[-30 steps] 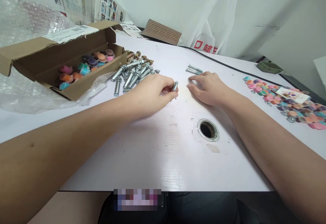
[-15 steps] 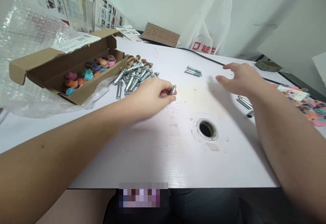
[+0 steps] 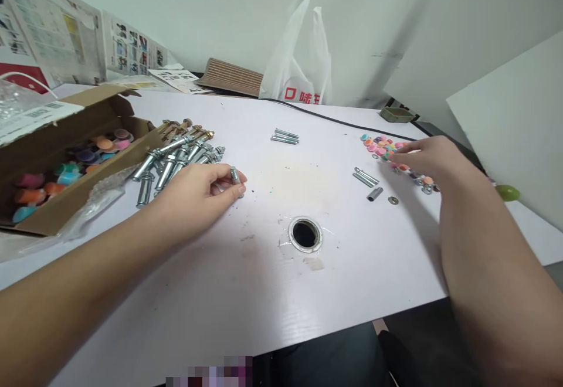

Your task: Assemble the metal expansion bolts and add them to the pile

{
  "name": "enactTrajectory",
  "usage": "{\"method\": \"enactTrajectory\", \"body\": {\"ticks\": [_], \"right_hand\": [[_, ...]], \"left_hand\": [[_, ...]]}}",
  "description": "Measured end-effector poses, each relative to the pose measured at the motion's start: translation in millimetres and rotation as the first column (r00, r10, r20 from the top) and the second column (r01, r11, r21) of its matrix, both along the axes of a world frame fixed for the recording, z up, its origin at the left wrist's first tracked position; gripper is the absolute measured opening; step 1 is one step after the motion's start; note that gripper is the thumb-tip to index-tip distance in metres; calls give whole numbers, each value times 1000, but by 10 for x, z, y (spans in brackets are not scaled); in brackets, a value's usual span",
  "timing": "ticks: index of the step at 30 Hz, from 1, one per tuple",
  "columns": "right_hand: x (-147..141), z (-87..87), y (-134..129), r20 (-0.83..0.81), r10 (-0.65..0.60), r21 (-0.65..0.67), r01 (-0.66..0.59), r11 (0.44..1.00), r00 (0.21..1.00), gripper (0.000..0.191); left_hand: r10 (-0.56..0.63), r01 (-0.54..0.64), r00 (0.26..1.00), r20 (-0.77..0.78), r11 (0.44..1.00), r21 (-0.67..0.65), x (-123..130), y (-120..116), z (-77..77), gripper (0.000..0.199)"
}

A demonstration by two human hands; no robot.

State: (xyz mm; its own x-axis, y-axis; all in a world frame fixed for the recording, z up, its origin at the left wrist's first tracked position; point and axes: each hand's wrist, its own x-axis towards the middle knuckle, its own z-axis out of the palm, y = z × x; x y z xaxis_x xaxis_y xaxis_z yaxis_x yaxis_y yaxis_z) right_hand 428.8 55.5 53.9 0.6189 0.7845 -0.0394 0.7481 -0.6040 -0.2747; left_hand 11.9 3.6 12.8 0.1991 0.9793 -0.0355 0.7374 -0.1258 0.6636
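Between the thumb and fingers of my left hand is a small silver metal part, just right of a pile of silver bolts. My right hand reaches over a row of small coloured caps at the right, fingers apart; nothing shows between them. Nearer to me lie thin silver pins, a short grey tube and a round metal nut or washer. More thin silver screws lie at the middle back.
An open cardboard box of coloured caps stands at the left. A round hole pierces the table. A black cable, a white plastic bag and a green tray are at the back.
The view has turned to the right. My right hand has moved from over the table's right part to the coloured caps. My left hand still holds the small metal part.
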Motion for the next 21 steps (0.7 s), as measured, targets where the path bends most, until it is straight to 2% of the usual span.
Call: {"method": "enactTrajectory", "body": {"ticks": [3, 8, 13, 21], "right_hand": [[-74, -78, 110, -52, 67, 25, -66, 997, 996, 28], [-52, -239, 300, -17, 113, 57, -112, 992, 993, 21], [-32, -312, 356, 2, 105, 29, -105, 994, 995, 18], [16, -330, 364, 19, 57, -2, -57, 998, 998, 27]], "left_hand": [[-16, 16, 1000, -18, 1000, 10, 18, 0, 12, 31], [-8, 8, 1000, -18, 1000, -1, 26, -19, 22, 29], [-4, 3, 1000, -20, 1000, -26, 29, -32, 30, 29], [-9, 8, 1000, -4, 999, -49, 29, -33, 49, 28]]}}
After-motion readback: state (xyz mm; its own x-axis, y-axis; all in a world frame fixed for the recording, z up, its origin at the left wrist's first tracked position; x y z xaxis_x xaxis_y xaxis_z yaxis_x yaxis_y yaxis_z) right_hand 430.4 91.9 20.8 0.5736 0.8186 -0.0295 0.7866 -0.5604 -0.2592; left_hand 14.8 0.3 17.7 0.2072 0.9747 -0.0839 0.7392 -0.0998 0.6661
